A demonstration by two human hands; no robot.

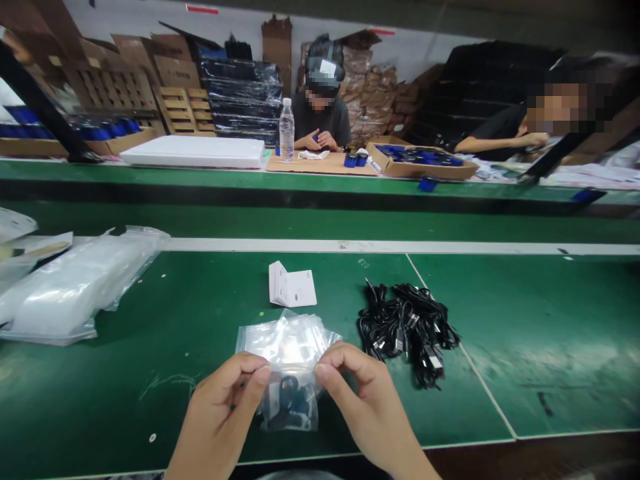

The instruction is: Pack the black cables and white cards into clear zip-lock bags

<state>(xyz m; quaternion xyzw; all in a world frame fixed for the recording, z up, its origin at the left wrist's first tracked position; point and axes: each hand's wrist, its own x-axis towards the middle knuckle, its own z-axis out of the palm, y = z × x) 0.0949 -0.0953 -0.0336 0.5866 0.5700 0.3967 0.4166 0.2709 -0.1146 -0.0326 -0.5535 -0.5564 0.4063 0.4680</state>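
Note:
My left hand [220, 413] and my right hand [367, 407] both pinch a small clear plastic bag [287, 347] over the near part of the green table [150, 373]. Each hand grips one side of the bag's upper edge with thumb and fingers closed. Inside the bag lies a dark coiled cable with a blue part [290, 400]. More clear bags seem to lie under it. A heap of black cables [405, 330] sits just right of my hands. A folded white card [291, 287] lies beyond the bag.
A stack of clear plastic bags [70, 287] lies at the left. Across the green belt, a person [320, 113] sits at a bench with a water bottle [287, 130], a white foam slab [195, 152] and a cardboard tray of blue parts [420, 160]. Another person [505, 130] leans at the right.

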